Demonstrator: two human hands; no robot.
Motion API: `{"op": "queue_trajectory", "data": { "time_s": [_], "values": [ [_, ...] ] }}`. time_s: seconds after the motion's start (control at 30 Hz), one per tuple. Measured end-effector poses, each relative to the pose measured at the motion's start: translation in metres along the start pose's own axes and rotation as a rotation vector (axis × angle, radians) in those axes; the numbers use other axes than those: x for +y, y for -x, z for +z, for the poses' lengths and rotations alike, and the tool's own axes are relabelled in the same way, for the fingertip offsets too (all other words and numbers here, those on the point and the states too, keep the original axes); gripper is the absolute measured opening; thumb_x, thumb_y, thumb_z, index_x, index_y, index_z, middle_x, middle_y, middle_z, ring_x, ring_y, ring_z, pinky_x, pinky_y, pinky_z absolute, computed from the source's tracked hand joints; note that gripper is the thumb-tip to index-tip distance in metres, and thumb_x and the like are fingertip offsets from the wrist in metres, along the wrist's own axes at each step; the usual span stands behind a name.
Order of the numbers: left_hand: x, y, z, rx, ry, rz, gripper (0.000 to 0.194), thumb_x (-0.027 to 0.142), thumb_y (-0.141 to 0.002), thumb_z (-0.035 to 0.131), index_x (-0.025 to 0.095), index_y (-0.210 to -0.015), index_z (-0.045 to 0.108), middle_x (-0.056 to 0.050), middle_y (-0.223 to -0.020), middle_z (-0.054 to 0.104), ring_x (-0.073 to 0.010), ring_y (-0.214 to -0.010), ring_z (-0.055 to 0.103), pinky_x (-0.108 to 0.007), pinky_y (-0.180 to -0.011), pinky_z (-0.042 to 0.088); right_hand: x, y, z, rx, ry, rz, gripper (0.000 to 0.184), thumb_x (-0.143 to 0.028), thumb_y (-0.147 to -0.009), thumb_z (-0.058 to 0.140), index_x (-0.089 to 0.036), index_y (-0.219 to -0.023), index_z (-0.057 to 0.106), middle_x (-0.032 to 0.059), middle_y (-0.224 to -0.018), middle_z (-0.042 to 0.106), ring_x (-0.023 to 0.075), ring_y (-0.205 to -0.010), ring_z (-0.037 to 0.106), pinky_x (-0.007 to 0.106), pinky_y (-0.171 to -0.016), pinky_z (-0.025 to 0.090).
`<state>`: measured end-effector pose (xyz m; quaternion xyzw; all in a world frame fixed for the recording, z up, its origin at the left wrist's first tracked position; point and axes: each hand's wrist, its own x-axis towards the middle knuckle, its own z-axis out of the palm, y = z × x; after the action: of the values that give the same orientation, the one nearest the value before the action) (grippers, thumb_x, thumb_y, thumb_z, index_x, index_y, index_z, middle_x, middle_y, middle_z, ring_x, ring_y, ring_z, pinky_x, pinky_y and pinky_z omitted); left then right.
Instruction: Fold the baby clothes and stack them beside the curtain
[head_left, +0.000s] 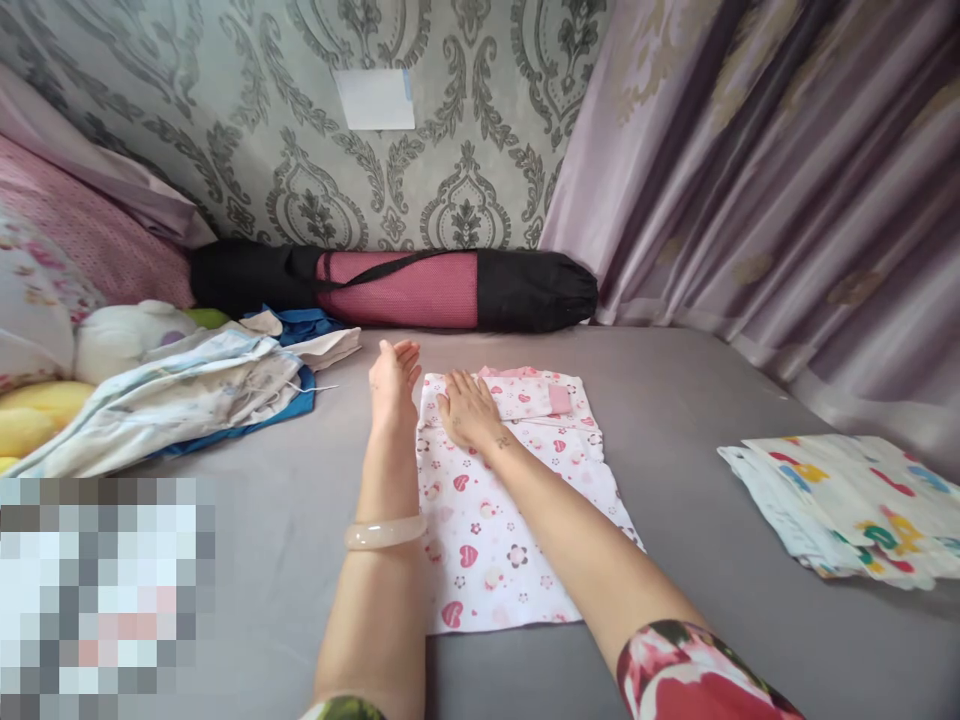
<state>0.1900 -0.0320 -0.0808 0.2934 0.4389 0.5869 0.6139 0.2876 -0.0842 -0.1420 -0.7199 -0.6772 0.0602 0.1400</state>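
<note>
A white child's top (495, 530) printed with pink hearts and flowers lies flat on the grey sheet, with one sleeve (525, 397) folded across its upper part and a pink cuff at the sleeve's end. My right hand (469, 410) rests palm down on the folded sleeve near the upper left, fingers stretched out. Just beyond the garment's left edge, my left hand (395, 385) stands on its side with fingers extended and holds nothing. A pale bangle (385, 533) circles the left forearm.
Folded clothes (862, 510) are stacked at the right. A loose pile of clothes (217, 385) and plush toys (127, 335) lie at the left. A black and pink rolled mat bag (405, 290) runs along the patterned wall, beside a purple curtain (690, 200).
</note>
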Motion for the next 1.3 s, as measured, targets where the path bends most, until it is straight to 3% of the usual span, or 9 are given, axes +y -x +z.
{"op": "queue_trajectory", "data": {
  "time_s": [0.2,0.5,0.7,0.87,1.07,1.3],
  "values": [
    [-0.003,-0.001,0.000,0.015,0.020,0.004,0.043,0.042,-0.101,0.032,0.013,-0.092,0.064,-0.017,-0.118,0.068,-0.0202,-0.113,0.064,-0.035,-0.102,0.045,-0.017,-0.002,0.004,0.081,0.059,-0.072,0.055,-0.031,-0.100,0.028,-0.006,-0.148,0.038,0.0137,-0.158,0.029,0.0250,-0.148,0.019,0.048,-0.120,0.004],
    [-0.010,-0.003,0.000,0.008,-0.051,-0.009,0.037,0.038,-0.099,0.036,0.014,-0.091,0.064,-0.016,-0.116,0.069,-0.0199,-0.113,0.065,-0.034,-0.101,0.046,-0.038,-0.006,0.012,0.056,0.037,-0.006,0.053,-0.030,-0.100,0.026,-0.008,-0.148,0.037,0.0148,-0.156,0.035,0.0265,-0.145,0.026,0.048,-0.118,0.015],
    [-0.025,-0.001,0.005,-0.026,-0.128,0.044,0.030,0.035,-0.096,0.041,0.015,-0.089,0.063,-0.015,-0.112,0.070,-0.0209,-0.109,0.066,-0.034,-0.097,0.049,-0.017,-0.009,-0.014,-0.123,-0.118,-0.075,0.055,-0.029,-0.100,0.022,-0.009,-0.150,0.033,0.0136,-0.159,0.030,0.0239,-0.147,0.024,0.045,-0.118,0.020],
    [-0.053,-0.003,0.011,-0.158,-0.392,0.164,0.017,0.021,-0.087,0.051,0.018,-0.087,0.067,-0.012,-0.105,0.072,-0.0237,-0.110,0.064,-0.039,-0.101,0.046,0.019,0.006,-0.030,-0.055,0.008,0.028,0.056,-0.029,-0.100,0.025,-0.009,-0.152,0.030,0.0132,-0.162,0.020,0.0270,-0.150,0.012,0.050,-0.120,0.005],
    [-0.074,-0.001,0.009,-0.277,-0.623,0.164,0.016,0.014,-0.074,0.062,0.020,-0.085,0.072,-0.009,-0.100,0.074,-0.0265,-0.109,0.064,-0.040,-0.106,0.041,0.035,0.019,-0.019,-0.067,0.053,0.066,0.058,-0.034,-0.101,0.021,-0.013,-0.153,0.029,0.0082,-0.162,0.022,0.0260,-0.149,0.014,0.051,-0.120,0.007],
    [-0.073,0.001,0.006,-0.304,-0.761,0.218,0.020,0.014,-0.077,0.059,0.020,-0.091,0.071,-0.011,-0.108,0.073,-0.0269,-0.114,0.062,-0.038,-0.107,0.039,0.036,0.014,-0.012,-0.062,0.015,0.068,0.058,-0.034,-0.100,0.021,-0.013,-0.154,0.029,0.0069,-0.162,0.021,0.0257,-0.150,0.011,0.051,-0.120,0.004]
  ]
}}
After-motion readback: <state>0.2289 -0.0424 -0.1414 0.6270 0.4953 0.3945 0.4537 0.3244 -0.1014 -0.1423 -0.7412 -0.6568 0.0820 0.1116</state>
